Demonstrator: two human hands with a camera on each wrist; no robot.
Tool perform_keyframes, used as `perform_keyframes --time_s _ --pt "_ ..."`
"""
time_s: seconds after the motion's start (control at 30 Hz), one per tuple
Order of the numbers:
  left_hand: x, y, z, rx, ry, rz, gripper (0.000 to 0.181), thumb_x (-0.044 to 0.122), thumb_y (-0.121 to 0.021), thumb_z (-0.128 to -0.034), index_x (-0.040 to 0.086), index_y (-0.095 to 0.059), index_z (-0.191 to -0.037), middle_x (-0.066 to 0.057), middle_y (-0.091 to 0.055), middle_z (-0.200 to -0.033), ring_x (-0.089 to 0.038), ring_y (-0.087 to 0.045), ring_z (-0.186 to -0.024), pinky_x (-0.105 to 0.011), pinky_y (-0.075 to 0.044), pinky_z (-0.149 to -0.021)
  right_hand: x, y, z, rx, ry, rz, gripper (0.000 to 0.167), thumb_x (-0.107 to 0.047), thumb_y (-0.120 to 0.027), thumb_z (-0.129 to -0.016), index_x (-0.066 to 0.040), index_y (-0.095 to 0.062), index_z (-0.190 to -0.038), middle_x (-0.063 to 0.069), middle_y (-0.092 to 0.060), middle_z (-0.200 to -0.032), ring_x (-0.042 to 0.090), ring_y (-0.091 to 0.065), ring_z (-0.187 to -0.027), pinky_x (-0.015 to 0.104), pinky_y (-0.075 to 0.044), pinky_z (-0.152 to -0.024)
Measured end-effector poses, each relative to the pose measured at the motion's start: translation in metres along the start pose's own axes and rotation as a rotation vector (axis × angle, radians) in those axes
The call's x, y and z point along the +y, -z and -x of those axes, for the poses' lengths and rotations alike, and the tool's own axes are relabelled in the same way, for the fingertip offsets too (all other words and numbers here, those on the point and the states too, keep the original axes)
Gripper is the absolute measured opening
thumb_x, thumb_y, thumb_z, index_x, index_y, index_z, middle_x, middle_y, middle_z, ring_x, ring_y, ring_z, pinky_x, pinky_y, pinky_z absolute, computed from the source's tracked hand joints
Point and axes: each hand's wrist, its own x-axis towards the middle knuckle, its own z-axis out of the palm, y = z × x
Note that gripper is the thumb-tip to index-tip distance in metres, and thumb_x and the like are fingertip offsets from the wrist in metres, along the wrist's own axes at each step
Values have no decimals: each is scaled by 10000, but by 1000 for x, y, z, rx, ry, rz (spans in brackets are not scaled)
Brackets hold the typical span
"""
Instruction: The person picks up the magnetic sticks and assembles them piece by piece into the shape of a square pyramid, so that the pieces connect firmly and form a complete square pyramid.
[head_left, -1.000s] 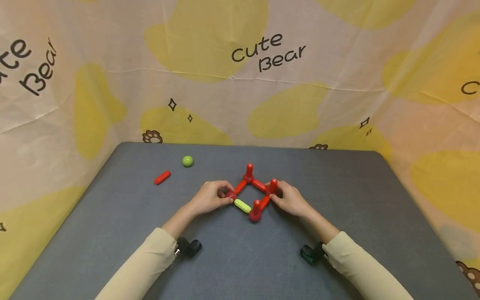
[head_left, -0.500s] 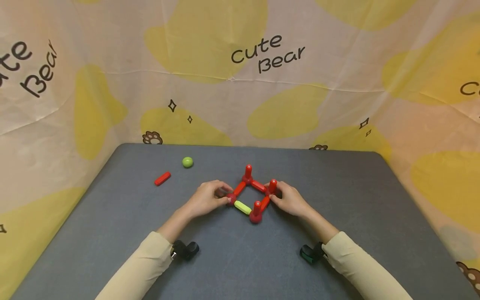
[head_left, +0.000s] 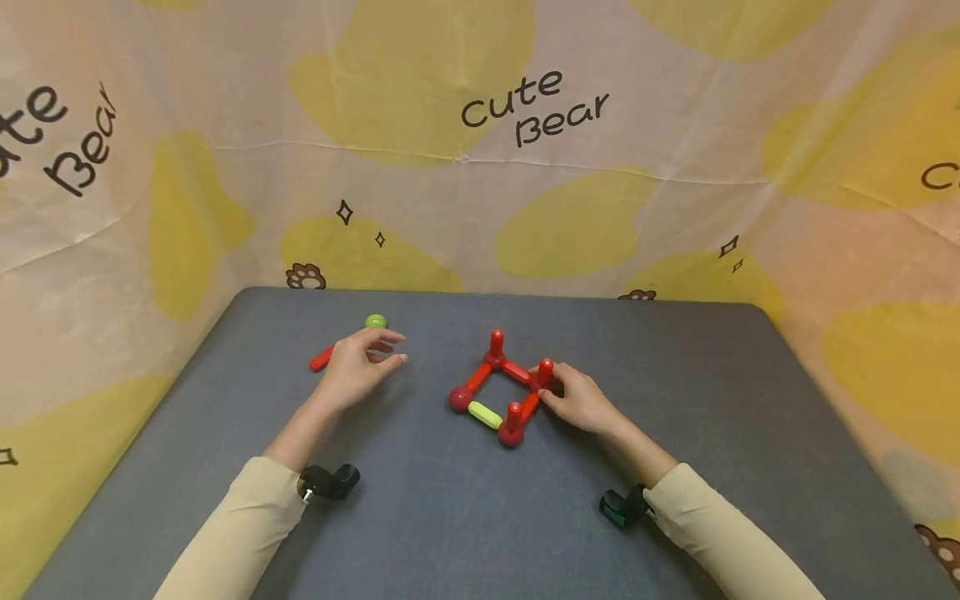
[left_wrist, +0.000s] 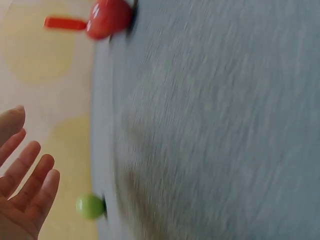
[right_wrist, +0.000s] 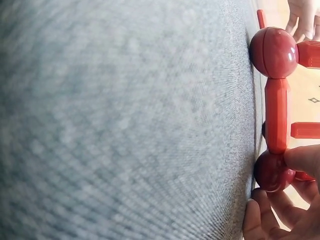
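Note:
A square frame of red balls and rods lies on the table. Its near left side is a yellow-green rod [head_left: 486, 415]. Red rods stand upright on three corners; the left corner ball [head_left: 461, 399] has none. My right hand [head_left: 581, 400] grips the right corner ball [right_wrist: 274, 172] with thumb and fingers. Away from the frame, my left hand [head_left: 356, 367] hovers with nothing in it, fingers apart and loosely bent. Just beyond it sits a green ball [head_left: 376, 321], partly covered by the hand. A loose red rod [head_left: 322, 358] shows beside the hand, its end hidden.
A grey table [head_left: 675, 350] carries everything. Behind and at both sides hangs a printed cloth [head_left: 570, 225] with yellow patches and lettering. Each wrist wears a black camera mount.
My left hand has let go of the left corner ball and moved left and away, over towards the green ball and loose rod. My right hand has stayed in place.

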Motion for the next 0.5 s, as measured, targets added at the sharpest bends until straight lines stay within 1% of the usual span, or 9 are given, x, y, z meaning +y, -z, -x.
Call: perform_keyframes --time_s 0.13,0.27,0.4,0.5 --pt "-15 15 -3 59 57 -21 349 220 -707 -807 85 -631 -1119 -101 -616 -1120 -268 -615 -993 -413 -509 -794 -1 0 0 -8 -7 -3 285 -105 -620 -848 -107 -622 -1133 70 -613 -1024 190 -576 -920 386 -468 -810" --pt "-30 27 -6 122 102 -22 373 227 -698 -814 75 -615 -1145 -118 -611 -1127 -294 -601 -1011 -425 -500 -813 -1 0 0 -7 -9 -4 288 -107 -622 -846 -107 -621 -1134 69 -614 -1024 189 -577 -916 386 -471 -811" --pt "-47 35 -7 177 150 -13 380 239 -688 -822 71 -611 -1154 -140 -624 -1125 -309 -601 -1013 -421 -494 -819 -1 0 0 -3 -10 -1 291 -109 -623 -844 -109 -621 -1135 69 -614 -1013 192 -578 -912 385 -471 -808" --pt "-59 39 -6 189 214 -1 402 274 -679 -827 71 -603 -1165 -144 -620 -1142 -315 -594 -1039 -427 -478 -832 -1 0 0 -3 -12 3 288 -108 -621 -845 -107 -620 -1133 68 -614 -1017 195 -579 -912 384 -471 -808"
